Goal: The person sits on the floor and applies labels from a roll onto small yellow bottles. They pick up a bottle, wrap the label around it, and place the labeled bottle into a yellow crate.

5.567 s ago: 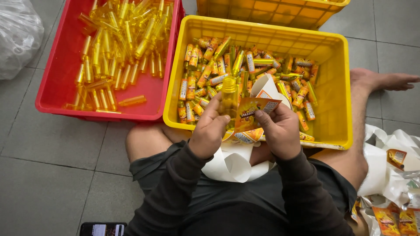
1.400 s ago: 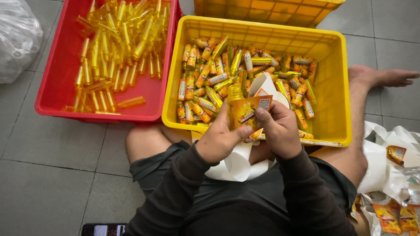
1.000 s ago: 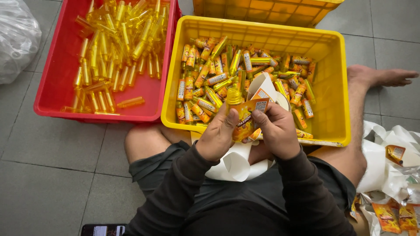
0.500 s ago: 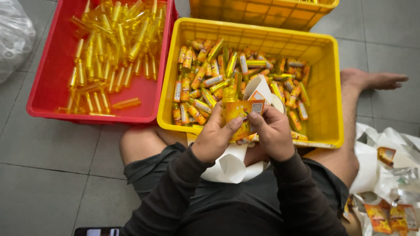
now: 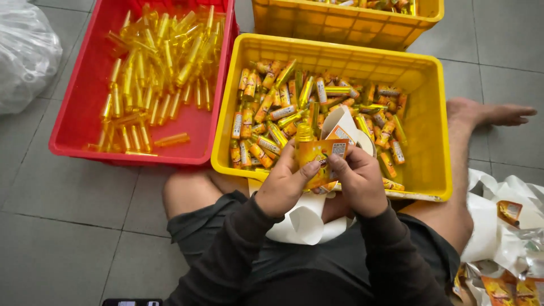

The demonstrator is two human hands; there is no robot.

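Note:
My left hand [image 5: 285, 184] and my right hand [image 5: 358, 180] both grip a small yellow bottle [image 5: 313, 154] over the near rim of a yellow crate [image 5: 433, 141]. An orange label [image 5: 326, 152] is partly wrapped round the bottle, under my thumbs. A white strip of label backing [image 5: 304, 221] curls down from my hands onto my lap. The crate holds several labelled bottles [image 5: 272, 113].
A red crate [image 5: 73, 136] of bare yellow bottles [image 5: 153, 62] stands at the left. Another yellow crate [image 5: 345, 20] is behind. A clear plastic bag [image 5: 25, 51] lies far left. White backing and orange labels [image 5: 504, 238] lie at the right beside my bare foot [image 5: 487, 113].
The label has been pressed further round the bottle, and my hands have kept turning it over the crate's rim. The view has shifted slightly.

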